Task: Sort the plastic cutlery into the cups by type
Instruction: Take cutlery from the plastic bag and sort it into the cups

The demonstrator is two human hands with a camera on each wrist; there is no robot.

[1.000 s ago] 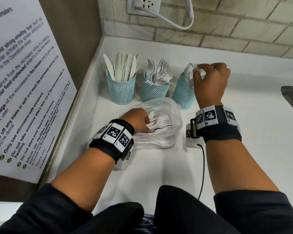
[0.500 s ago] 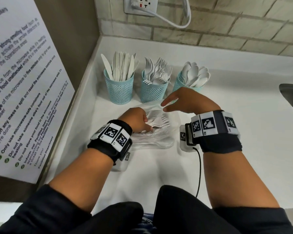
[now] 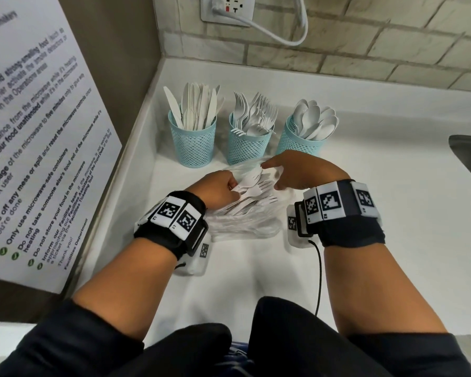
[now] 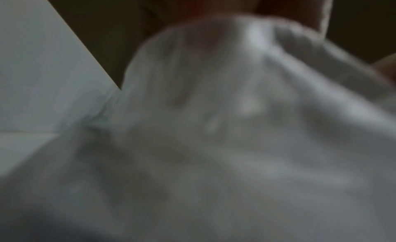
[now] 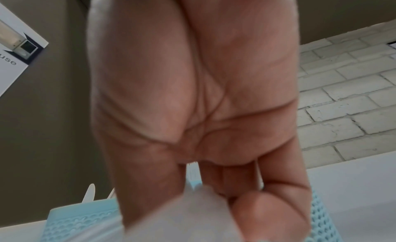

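Several forks [image 3: 252, 191] in both hands, tines pointing right.

Right hand [image 5: 193, 93] fills most of the frame, palm toward cam, fingers [image 5: 257, 210] curled at the bottom against a blurry whitish plastic bag [image 5: 171, 220]. Behind it, light-blue mesh cups [image 5: 81, 218] at lower left and lower right, w/ white cutlery tips [image 5: 90, 193] poking up beside the left one. Bkgd: grey-brown wall w/ a printed sign [image 5: 12, 47] at left, pale brick tiles [image 5: 342, 101] at right.
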